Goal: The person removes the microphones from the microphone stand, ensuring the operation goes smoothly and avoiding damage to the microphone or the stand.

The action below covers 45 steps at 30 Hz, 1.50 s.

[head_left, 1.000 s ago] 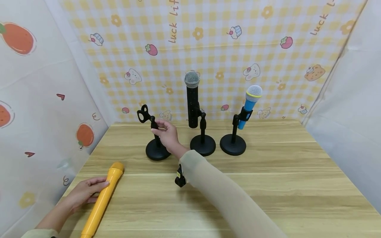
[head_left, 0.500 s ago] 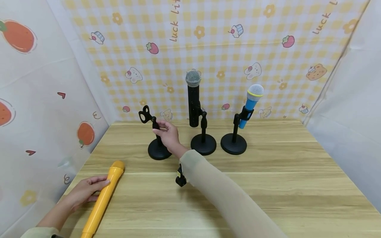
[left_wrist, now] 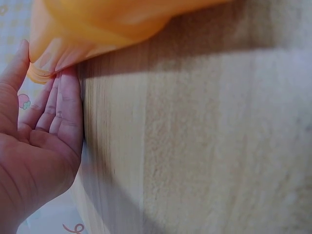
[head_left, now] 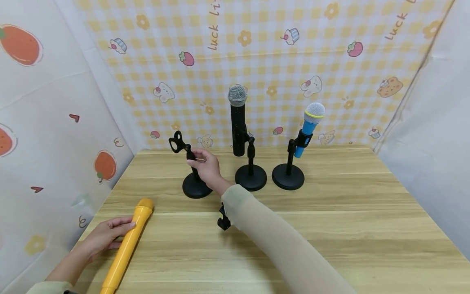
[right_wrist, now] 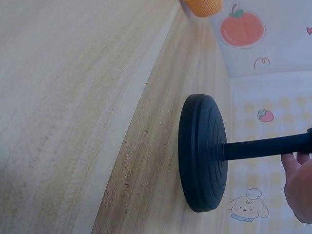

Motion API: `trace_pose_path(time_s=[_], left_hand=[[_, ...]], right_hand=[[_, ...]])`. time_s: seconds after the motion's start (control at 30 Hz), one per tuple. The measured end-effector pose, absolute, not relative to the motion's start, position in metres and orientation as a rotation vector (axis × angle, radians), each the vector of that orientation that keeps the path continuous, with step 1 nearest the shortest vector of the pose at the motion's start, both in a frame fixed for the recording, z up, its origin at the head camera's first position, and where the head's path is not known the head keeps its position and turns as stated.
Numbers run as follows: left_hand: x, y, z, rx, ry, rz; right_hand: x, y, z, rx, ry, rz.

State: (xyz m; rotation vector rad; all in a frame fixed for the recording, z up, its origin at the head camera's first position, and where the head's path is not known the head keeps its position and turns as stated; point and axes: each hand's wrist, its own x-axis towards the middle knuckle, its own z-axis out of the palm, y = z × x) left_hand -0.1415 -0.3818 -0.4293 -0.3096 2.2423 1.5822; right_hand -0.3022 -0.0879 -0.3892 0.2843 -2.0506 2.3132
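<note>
Left grip (head_left: 103, 237) holding orange microphone (head_left: 126, 247), right grip (head_left: 208, 166) leftmost black stand (head_left: 196, 187). Backdrop (head_left: 205, 81): "luck" 2x.

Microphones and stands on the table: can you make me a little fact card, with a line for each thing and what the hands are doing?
Left hand: holds the yellow microphone
Right hand: pinches the post of the bare stand
Bare stand: carries no microphone
Middle stand: holds the black microphone, silver head on top, nearly upright
Far-right stand: holds the blue microphone, tilted, with a yellow ring under its silver head
Table: light wood look
Backdrop: yellow and white checks with strawberries, cupcakes and flowers
</note>
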Motion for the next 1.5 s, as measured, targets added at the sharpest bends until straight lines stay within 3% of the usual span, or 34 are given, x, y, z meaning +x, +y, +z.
trace_pose_path(time_s=[1.5], left_hand=[[-0.14, -0.38, -0.429, -0.317, 2.251, 1.583]], right_hand=[[-0.301, -0.072, -0.387, 0.264, -1.898, 2.505]])
